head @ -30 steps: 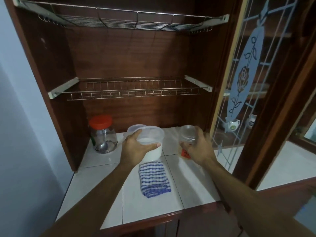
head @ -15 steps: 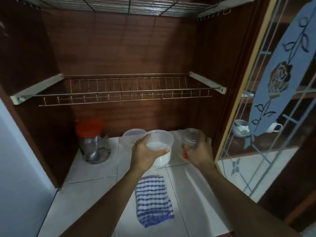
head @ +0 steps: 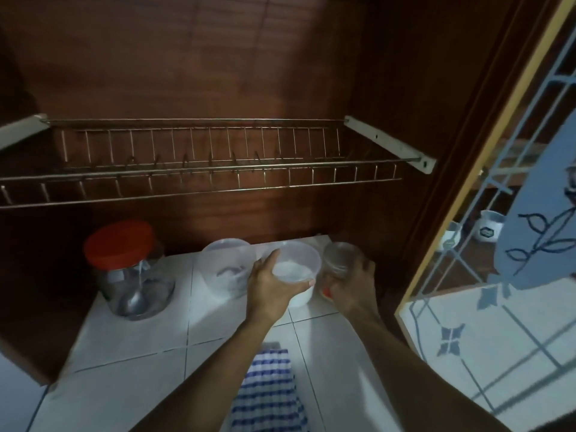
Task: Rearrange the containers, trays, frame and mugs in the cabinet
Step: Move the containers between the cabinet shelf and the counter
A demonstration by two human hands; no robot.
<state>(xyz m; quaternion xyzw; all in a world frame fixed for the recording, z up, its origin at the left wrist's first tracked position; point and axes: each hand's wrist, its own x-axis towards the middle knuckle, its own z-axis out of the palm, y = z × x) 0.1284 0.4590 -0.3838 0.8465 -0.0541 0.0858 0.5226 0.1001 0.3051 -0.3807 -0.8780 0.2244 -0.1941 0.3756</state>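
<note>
- White tub, at the back of the tiled desk inside the cabinet: being gripped by the left hand, fingers curling round rim and wall; resting or lifting, cannot tell.
- Small clear jar, just right of the tub, near the cabinet's side wall: being clasped by the right hand, fingers wrapping round its body.
- Risk, spilling: white contents lying low in the tub; tilting under a one-sided grip likely tipping them out, if unlidded (not showing clearly).
- Risk, knocking: second tub standing just beside the left knuckles; tub and jar sitting almost touching; both moving together likely colliding, or nudging the neighbour toward the red-lidded jar.
- Risk, snagging: wire rack hanging overhead, possibly catching anything lifted straight up; checked cloth lying under the forearms, possibly dragging on withdrawal.
- Writing: red patch at the small jar's base, mostly hiding behind the right hand, unreadable; dark emblem on a mug behind the glass door, too small for reading.
</note>
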